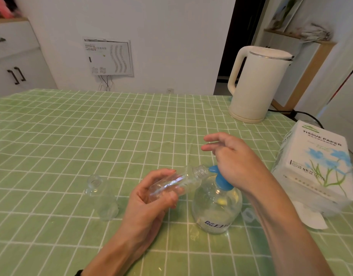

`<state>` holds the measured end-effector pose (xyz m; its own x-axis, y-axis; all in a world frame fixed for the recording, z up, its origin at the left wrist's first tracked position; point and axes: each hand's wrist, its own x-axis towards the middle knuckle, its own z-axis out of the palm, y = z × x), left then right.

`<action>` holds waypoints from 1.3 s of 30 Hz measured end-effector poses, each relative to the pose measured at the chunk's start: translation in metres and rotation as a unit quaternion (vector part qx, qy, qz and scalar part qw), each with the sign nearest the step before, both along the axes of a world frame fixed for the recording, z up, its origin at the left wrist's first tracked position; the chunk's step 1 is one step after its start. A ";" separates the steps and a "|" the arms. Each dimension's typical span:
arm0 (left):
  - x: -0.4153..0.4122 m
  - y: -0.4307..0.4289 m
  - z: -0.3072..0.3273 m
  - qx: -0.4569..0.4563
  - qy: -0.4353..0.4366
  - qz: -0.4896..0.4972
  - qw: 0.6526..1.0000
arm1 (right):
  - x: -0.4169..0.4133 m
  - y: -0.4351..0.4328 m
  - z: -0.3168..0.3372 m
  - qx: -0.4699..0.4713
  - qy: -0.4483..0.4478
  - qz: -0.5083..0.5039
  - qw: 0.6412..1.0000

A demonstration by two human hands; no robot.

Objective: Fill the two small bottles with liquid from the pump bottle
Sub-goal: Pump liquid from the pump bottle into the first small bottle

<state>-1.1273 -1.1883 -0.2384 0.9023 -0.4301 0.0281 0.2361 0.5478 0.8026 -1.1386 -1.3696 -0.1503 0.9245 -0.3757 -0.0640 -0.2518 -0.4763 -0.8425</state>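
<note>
While the left grip [151,198] holds one small bottle [181,180] above the counter [72,136], the right grip [237,158] lies over the top of the blue pump head [221,180]. The left grip is closed around the body of this bottle: the thumb is on the far side and the curled fingers on the near side. The left forearm comes up from the lower edge of the view. The bottle is clear and has no cap. It is tilted almost flat, and its open neck points to the right, touching or almost touching the blue spout [212,168].

The right grip is open and holds nothing in its fingers. The heel of the palm covers the top of the pump, the wrist is bent downward, and the fingers reach out to the left, loosely spread and above the counter. The right forearm crosses from the lower right corner.

The pump bottle [215,212] stands upright on the counter, just beside the left grip, with clear liquid inside. The second small bottle [102,198] stands upright and uncapped on the green checked cloth, to the left of the left grip and apart from it. A white kettle [259,84] and a tissue pack [315,166] are at the right side.
</note>
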 end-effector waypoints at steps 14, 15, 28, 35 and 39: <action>0.000 0.000 0.001 0.005 -0.007 0.003 1.000 | -0.001 0.001 0.002 0.003 0.002 -0.004 1.000; 0.000 0.000 0.001 0.004 -0.006 0.002 1.000 | -0.001 0.002 0.002 0.000 0.007 -0.004 1.000; 0.000 0.000 -0.001 0.015 -0.007 0.000 1.000 | -0.006 0.005 0.011 -0.102 -0.018 -0.037 0.994; 0.001 0.000 -0.001 0.011 -0.002 -0.004 1.000 | -0.006 0.007 0.012 -0.104 0.011 -0.024 0.994; -0.001 0.000 0.001 0.005 0.001 -0.004 1.000 | -0.006 0.006 0.009 -0.105 0.024 -0.018 0.994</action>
<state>-1.1279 -1.1878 -0.2379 0.8989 -0.4377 0.0219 0.2423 0.5379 0.8074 -1.1446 -1.3634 -0.1410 0.9079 -0.4185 -0.0248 -0.3101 -0.6305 -0.7115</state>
